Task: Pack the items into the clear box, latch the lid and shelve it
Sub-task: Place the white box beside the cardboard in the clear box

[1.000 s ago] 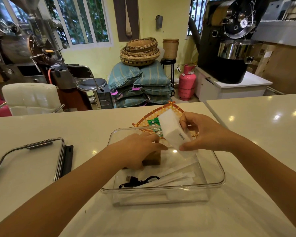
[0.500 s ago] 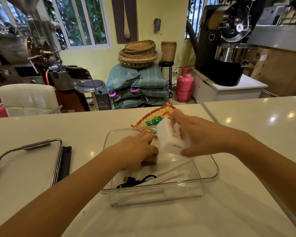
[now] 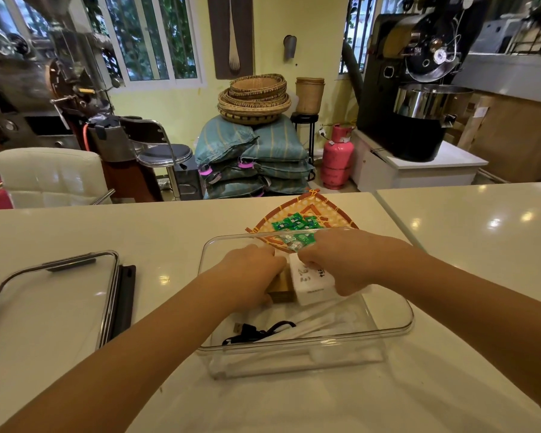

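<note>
The clear box (image 3: pixel 397 331) stands on the white counter before me. Inside it, my left hand (image 3: pixel 253 276) rests on a small brown block (image 3: pixel 283 292), holding it at the box's floor. My right hand (image 3: pixel 347 260) grips a white packet (image 3: pixel 311 284) with dark print, pressed down beside the brown block inside the box. A black cable (image 3: pixel 256 332) and white wrapped sticks (image 3: pixel 322 321) lie at the box's near side. The clear lid (image 3: pixel 47 304) with a black latch strip lies at the left.
A woven orange tray (image 3: pixel 306 210) holding several green sachets (image 3: pixel 294 225) sits just behind the box. A seam splits the counter at the right. Beyond the counter are a white chair, a stool, stacked sacks, a pink gas cylinder and a black roasting machine.
My right hand has lowered the white packet from above the box down into it, next to the brown block. My left hand stayed on the brown block.
</note>
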